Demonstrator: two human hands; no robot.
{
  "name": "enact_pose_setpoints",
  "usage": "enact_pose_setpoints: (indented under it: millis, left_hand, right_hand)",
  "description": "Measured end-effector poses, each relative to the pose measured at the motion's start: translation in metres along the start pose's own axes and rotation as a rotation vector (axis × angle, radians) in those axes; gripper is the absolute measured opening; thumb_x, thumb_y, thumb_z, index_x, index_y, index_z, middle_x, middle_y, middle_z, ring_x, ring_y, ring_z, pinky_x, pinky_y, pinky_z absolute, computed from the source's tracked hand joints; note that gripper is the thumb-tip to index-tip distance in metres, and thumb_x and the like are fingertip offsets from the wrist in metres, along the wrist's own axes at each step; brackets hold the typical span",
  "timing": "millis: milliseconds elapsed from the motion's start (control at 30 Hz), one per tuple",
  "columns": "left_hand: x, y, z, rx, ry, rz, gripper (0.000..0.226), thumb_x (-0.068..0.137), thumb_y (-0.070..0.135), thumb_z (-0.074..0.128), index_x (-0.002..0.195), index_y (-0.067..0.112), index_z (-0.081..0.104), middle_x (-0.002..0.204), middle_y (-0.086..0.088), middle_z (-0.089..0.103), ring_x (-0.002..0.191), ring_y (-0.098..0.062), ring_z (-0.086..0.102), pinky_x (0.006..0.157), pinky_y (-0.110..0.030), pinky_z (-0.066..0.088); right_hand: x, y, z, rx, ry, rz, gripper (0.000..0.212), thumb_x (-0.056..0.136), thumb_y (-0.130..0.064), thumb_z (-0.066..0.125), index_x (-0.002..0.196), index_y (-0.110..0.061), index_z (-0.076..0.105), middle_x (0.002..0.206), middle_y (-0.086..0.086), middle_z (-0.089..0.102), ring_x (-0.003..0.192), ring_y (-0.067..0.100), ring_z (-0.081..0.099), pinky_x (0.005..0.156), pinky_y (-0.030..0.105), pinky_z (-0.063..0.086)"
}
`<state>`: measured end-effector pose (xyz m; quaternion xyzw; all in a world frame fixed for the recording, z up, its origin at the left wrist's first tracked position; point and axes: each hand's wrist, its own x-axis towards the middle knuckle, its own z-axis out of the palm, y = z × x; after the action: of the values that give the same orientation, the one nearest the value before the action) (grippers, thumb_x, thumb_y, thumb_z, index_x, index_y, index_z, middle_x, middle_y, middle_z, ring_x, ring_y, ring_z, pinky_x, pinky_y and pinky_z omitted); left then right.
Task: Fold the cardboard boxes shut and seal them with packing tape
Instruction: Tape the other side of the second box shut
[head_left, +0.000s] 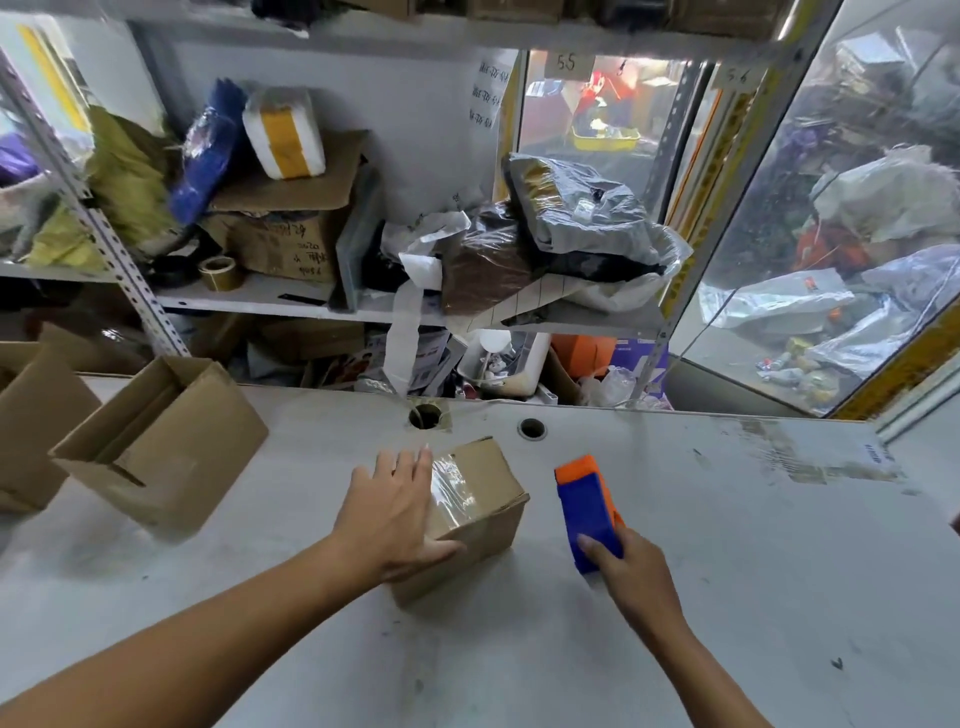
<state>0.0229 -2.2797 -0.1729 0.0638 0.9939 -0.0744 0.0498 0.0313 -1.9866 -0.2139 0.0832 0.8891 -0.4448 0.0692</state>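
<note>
At frame centre, the left hand (397, 512) rests flat on a taped box (475, 512); the right hand (631, 569) grips a tape dispenser (589, 506).

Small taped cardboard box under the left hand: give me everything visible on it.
The small brown cardboard box sits closed on the grey worktable, turned at an angle to the table edge. A strip of clear glossy packing tape runs across its top and down the near side, slightly wrinkled. The corrugated walls look clean and undented. The left hand lies flat on its left top edge, thumb along the near side. The blue and orange tape dispenser, gripped by the right hand, stands just to its right, apart from it.
</note>
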Motion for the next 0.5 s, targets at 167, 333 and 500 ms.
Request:
enact_pose_setpoints:
  millis: [167, 333, 500]
  left_hand:
    - [0.012, 0.005, -0.037, -0.614, -0.153, -0.074, 0.099, 0.087, 0.078, 0.041, 0.160, 0.019, 0.009, 0.163, -0.006, 0.028, 0.144, -0.028, 0.033, 0.113, -0.045, 0.033]
    - [0.021, -0.002, -0.087, -1.382, -0.370, 0.066, 0.037, 0.102, 0.040, 0.053, 0.119, 0.012, 0.069, 0.112, -0.015, 0.069, 0.095, -0.018, 0.067, 0.075, -0.024, 0.056]
    - [0.018, -0.009, -0.080, -1.545, -0.526, -0.004, 0.037, 0.096, 0.034, 0.064, 0.118, 0.005, 0.069, 0.102, -0.008, 0.067, 0.093, -0.022, 0.062, 0.080, -0.032, 0.059]
  right_hand:
    - [-0.044, -0.055, -0.010, 0.357, -0.199, -0.160, 0.030, 0.072, -0.044, 0.066, 0.078, -0.015, 0.068, 0.069, 0.010, 0.070, 0.070, 0.039, 0.069, 0.062, 0.038, 0.049]
    - [-0.078, -0.080, -0.001, 0.520, -0.377, -0.220, 0.022, 0.071, -0.038, 0.070, 0.079, -0.018, 0.072, 0.068, 0.009, 0.068, 0.064, 0.030, 0.068, 0.059, 0.033, 0.053]
    - [-0.085, -0.081, -0.006, 0.545, -0.411, -0.229, 0.024, 0.073, -0.036, 0.069, 0.085, -0.015, 0.072, 0.072, 0.009, 0.068, 0.066, 0.029, 0.068, 0.060, 0.037, 0.053]
